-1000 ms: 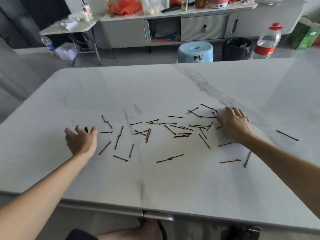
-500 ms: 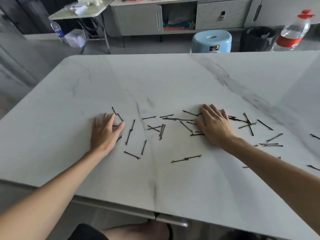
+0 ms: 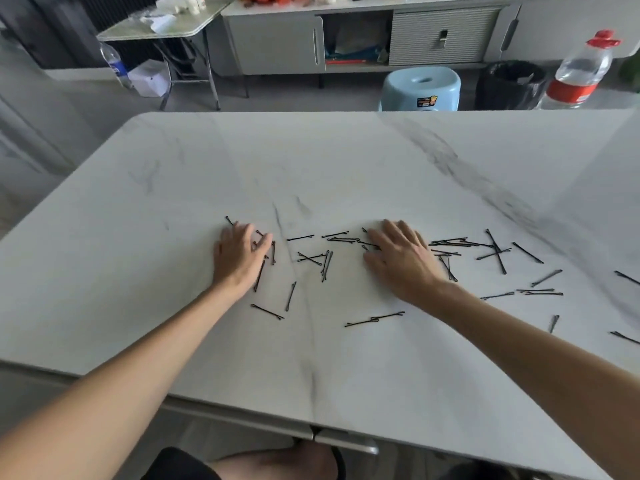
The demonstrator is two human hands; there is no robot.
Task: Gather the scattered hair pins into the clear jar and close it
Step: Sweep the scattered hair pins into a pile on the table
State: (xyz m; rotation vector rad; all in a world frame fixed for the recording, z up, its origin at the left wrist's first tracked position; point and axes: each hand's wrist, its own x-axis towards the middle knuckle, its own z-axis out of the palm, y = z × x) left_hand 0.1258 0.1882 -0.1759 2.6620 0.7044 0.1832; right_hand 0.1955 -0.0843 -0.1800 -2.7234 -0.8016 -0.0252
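Hair pins (image 3: 375, 318): dark, thin, many, scattered flat across the middle and right of the table; none yet gathered. Clear jar: not in view, so I cannot say where it stands.

Table (image 3: 346, 161): white marble-look top, smooth, bearing all the pins.

Step in hand, as I judge it: sweeping the pins into one heap between my palms. To do it well, I should keep both palms low and flat, draw them inward together, and not skip the outliers lying well apart on the right, near the table's far right side.

My right hand (image 3: 401, 261): palm down, fingers spread wide, flat on the table, lying over several pins at the middle cluster; it grips nothing.

My left hand (image 3: 239, 258): palm down, fingers loosely spread, resting over a few pins at the left end of the scatter; likewise grasping nothing.
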